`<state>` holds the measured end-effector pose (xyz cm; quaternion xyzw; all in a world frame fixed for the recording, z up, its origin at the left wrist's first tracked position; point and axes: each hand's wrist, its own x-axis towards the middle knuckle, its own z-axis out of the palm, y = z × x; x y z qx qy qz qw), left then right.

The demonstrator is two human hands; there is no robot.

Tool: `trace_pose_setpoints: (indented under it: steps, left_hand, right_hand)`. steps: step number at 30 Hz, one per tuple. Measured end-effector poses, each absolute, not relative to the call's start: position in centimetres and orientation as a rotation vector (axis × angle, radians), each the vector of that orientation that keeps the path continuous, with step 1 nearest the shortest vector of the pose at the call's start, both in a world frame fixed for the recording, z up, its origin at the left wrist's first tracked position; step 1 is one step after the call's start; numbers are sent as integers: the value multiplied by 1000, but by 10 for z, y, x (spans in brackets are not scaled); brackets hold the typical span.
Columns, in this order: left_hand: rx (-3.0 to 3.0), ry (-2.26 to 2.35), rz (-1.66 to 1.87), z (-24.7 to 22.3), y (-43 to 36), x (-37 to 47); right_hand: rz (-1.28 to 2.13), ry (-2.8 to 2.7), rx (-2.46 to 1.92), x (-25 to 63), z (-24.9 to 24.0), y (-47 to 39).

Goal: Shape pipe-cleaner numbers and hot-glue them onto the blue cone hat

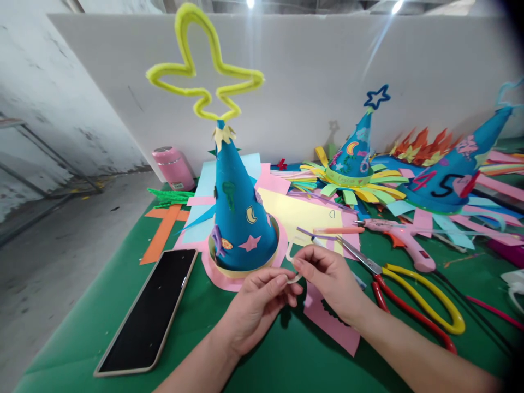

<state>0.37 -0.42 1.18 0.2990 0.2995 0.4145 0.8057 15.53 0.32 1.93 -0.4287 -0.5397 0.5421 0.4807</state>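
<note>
Between my two hands is a short white pipe cleaner (290,252), bent into a curve. My left hand (262,305) pinches its lower end between thumb and finger. Higher up, my right hand (327,278) grips the same piece, and part of it is hidden by the fingers. Just behind my hands stands a blue paper cone hat (241,191) with a pink brim, moon and star cutouts, and a big yellow pipe-cleaner shape (223,71) on its tip. Under my right wrist lies a pink paper piece (347,341).
A phone (149,314) lies at left, a pink bottle (174,168) behind it. At right are scissors (423,289) with red and yellow handles and a pink glue gun (403,240). Two more decorated hats, a smaller hat (354,147) and a numbered hat (458,169), stand farther back.
</note>
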Motion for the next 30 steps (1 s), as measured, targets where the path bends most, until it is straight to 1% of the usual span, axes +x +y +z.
trace_pose_setpoints:
  steps: [10,25,30]
  left_hand:
    - [618,629,916,13,-3,1]
    - [717,598,781,15,-1,-5]
    - [725,601,775,14,-1,-5]
  right_hand:
    - [1500,-1247,-976,155,18,1]
    - [1437,-1496,-892,163,27,-1]
    - [1448,-1497,-955,163,28,-2]
